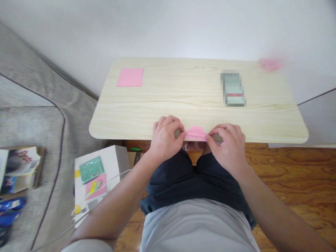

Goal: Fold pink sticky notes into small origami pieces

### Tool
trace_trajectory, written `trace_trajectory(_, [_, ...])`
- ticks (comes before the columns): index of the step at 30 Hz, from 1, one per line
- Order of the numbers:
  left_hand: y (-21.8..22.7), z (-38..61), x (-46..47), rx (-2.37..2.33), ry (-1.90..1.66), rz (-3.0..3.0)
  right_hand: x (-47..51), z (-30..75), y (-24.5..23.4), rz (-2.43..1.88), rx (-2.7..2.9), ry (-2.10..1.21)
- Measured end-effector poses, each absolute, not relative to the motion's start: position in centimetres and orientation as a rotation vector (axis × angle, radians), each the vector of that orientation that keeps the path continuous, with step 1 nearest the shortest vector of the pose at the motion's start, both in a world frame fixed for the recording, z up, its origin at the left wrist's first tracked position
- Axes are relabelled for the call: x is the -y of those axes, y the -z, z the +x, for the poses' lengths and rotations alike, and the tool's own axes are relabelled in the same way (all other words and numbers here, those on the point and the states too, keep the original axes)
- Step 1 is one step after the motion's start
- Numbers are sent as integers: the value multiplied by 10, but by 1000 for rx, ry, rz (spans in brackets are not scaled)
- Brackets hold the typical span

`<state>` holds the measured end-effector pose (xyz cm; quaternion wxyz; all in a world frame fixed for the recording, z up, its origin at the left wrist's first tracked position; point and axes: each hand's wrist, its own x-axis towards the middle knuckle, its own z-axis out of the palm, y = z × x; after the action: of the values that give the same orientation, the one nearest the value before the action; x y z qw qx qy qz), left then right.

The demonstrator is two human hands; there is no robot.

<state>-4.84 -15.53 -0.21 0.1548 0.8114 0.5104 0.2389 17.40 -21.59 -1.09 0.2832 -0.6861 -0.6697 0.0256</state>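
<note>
A small folded pink paper [195, 133] sits at the near edge of a light wooden table [183, 101]. My left hand [166, 138] pinches its left end, fingers curled closed. On the other side, my right hand [229, 145] pinches the right end the same way. Both hands rest against the table's front edge, above my lap. The paper bulges upward in a curved shape between the two hands.
A flat pink paper square [130, 77] lies at the table's far left. A blurred greenish pack [233, 89] lies toward the right, a pink smudge [270, 64] at the far right corner. A grey sofa [31, 115] and a white box [97, 175] with papers stand at left.
</note>
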Motion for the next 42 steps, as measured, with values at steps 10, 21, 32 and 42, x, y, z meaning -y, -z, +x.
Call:
trace_trajectory(10, [12,-58,159,-1253,-822,2431,219,182,19,-1719,1800,-83])
trace_trajectory(21, [13,-60,170,-1356,-897,2409,221,183,27,-1616,1833,18])
trace_trajectory(32, [31,-57,184,-1372,-1050,2464,218,184,28,-1582,1855,76])
trace_trajectory(42, [51,-59,188,-1406,-1139,2570,231,177,33,-1635,1836,110])
